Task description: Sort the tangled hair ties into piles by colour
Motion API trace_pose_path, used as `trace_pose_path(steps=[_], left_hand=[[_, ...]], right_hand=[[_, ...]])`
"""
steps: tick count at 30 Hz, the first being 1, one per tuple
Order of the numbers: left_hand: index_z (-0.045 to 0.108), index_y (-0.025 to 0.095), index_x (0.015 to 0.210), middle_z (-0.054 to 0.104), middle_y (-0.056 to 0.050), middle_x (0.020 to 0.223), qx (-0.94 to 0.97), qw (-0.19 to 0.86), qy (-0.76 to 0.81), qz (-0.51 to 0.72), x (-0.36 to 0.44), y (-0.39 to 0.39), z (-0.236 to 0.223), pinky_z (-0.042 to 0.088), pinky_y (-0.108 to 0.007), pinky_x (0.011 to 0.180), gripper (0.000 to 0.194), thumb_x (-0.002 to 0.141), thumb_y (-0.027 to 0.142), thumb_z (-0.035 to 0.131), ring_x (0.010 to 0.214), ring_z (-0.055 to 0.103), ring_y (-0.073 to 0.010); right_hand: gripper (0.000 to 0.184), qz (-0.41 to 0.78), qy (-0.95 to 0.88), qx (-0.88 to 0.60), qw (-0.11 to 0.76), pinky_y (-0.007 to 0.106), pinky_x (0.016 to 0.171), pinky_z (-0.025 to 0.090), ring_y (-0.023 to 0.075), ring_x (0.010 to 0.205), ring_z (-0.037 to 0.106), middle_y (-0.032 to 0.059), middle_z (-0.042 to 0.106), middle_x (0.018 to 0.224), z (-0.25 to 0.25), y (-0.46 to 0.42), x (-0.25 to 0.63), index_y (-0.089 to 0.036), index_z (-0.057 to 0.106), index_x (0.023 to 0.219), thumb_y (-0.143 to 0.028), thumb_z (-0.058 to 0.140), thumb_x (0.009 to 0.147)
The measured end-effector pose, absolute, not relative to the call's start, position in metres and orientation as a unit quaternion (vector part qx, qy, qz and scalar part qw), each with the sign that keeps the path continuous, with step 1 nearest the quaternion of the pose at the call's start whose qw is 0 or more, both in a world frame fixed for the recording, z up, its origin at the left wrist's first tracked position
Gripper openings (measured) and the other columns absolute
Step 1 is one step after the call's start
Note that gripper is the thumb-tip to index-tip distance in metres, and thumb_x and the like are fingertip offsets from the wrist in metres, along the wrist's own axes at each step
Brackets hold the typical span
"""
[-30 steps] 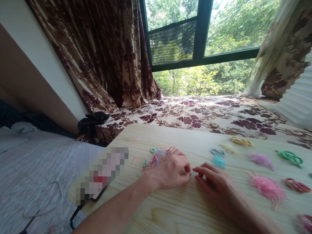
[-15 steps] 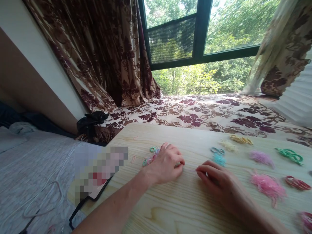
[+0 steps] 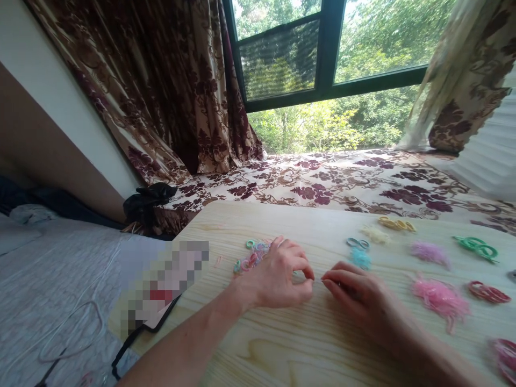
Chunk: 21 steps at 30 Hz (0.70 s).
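Note:
Above the middle of the wooden table, my left hand [image 3: 282,275] pinches thumb against forefinger. Facing it close by, my right hand [image 3: 357,287] is also closed in a pinch. Whatever the fingertips hold is too small to make out. Just left of my left hand, partly covered by it, lies a mixed pile of coloured hair ties and small elastic bands [image 3: 250,262]. Beyond my right hand are blue-grey hair ties [image 3: 358,244] and a clump of light-blue bands [image 3: 360,259]. A bright pink clump of bands [image 3: 441,297] lies to its right.
On the table [image 3: 274,344], at right, sit cream bands [image 3: 374,234], yellow hair ties [image 3: 397,224], purple bands [image 3: 429,252], green hair ties [image 3: 477,248] and red hair ties [image 3: 488,292]. A blurred-out object [image 3: 169,285] is at the left edge, beside a bed with cables [image 3: 91,306].
My left hand has shifted right, bringing its fingertips nearer my right hand's and uncovering more of the mixed pile. My right hand has stayed almost in place, still pinched.

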State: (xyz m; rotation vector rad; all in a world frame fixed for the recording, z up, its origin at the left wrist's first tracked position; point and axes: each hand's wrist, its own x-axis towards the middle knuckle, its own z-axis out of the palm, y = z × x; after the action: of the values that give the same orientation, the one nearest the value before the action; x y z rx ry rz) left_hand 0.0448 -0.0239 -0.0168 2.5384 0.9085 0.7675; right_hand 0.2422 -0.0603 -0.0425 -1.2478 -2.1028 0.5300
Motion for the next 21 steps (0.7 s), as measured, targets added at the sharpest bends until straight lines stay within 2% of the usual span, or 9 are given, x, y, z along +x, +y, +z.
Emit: trace_pose_path(steps=[7,12,21], left_hand=[[0.065,0.017,0.067,0.071,-0.001,0.077,0.894,0.187,0.328,0.241,0.0443,-0.0237,-0.0127,0.033,-0.037,0.101,0.015,0.080,0.021,0.059,0.092,0.061,-0.0170],[0.065,0.018,0.067,0.071,-0.001,0.080,0.895,0.195,0.328,0.232,0.0439,-0.0239,-0.0127,0.030,-0.038,0.104,0.014,0.080,0.021,0.060,0.093,0.061,-0.0174],[0.061,0.018,0.064,0.070,-0.001,0.077,0.893,0.201,0.313,0.254,0.0439,-0.0230,-0.0149,0.037,-0.034,0.097,0.015,0.078,0.015,0.058,0.089,0.062,-0.0162]], right_hand=[[0.029,0.206,-0.802,-0.461,0.319,0.024,0.054,0.045,0.0130,0.060,0.058,0.0040,0.064,0.075,-0.0403,-0.0600,0.2418,-0.020,0.069,0.079,-0.032,0.045,0.092],[0.028,0.217,-0.792,-0.461,0.337,0.025,0.053,0.044,0.0123,0.058,0.056,0.0033,0.063,0.074,-0.0378,-0.0614,0.2401,-0.020,0.069,0.079,-0.030,0.047,0.092],[0.024,0.235,-0.787,-0.458,0.341,0.024,0.049,0.043,0.0116,0.055,0.053,0.0044,0.065,0.076,-0.0359,-0.0612,0.2413,-0.020,0.071,0.087,-0.028,0.049,0.090]])
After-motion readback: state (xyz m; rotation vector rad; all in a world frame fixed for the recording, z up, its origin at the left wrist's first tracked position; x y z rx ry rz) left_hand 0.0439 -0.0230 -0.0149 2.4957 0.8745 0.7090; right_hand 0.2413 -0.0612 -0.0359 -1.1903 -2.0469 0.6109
